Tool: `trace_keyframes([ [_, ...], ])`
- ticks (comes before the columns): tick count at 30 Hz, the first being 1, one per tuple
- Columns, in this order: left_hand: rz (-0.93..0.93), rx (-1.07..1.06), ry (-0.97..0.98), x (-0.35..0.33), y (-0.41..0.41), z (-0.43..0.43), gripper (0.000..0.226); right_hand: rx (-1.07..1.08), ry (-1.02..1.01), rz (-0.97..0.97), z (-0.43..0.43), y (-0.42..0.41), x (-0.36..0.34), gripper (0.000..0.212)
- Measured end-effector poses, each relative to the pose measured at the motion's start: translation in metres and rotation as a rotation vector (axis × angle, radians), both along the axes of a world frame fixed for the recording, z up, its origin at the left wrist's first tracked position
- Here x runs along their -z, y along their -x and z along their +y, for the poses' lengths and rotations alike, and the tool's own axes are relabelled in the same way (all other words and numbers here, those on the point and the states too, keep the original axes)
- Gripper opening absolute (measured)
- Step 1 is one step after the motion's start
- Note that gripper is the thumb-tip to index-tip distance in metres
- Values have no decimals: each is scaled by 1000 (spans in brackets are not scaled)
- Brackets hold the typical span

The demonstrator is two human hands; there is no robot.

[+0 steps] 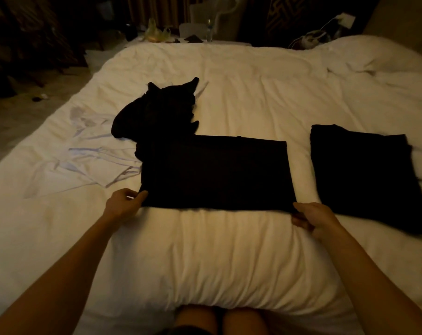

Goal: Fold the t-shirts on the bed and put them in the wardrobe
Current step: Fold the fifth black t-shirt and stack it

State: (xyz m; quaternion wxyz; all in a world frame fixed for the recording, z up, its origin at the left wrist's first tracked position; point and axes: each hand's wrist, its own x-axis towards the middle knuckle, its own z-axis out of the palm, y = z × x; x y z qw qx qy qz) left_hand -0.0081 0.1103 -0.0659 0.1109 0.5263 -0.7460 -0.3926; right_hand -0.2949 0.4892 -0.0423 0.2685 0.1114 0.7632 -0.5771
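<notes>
At the centre of the frame a black t-shirt (214, 172) lies flat on the white bed (229, 262), folded into a long rectangle. The left hand (124, 204) pinches its lower left corner between thumb and fingers, and the right hand (311, 218) holds the lower right corner with curled fingers. Just right of it, apart, lies a folded black shirt (364, 170). A crumpled black garment (161, 110) touches the rectangle's upper left corner (too dark to make out details). A white garment (84, 151) is spread at the left.
</notes>
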Motion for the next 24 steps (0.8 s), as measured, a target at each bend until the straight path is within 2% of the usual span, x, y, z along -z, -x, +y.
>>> trace_keyframes([
  [3,42,-46,24,6,-1,-1,27,145,86,-11,3,6,5,18],
  [6,76,-105,46,10,-12,5,22,166,48,89,10,2,9,4],
  [10,66,-117,86,6,-30,20,22,183,38,254,27,-14,8,18],
  [14,59,-64,102,0,-56,46,23,253,89,265,57,-37,6,22],
  [24,63,-26,117,9,-124,116,25,213,0,316,120,-90,9,15],
])
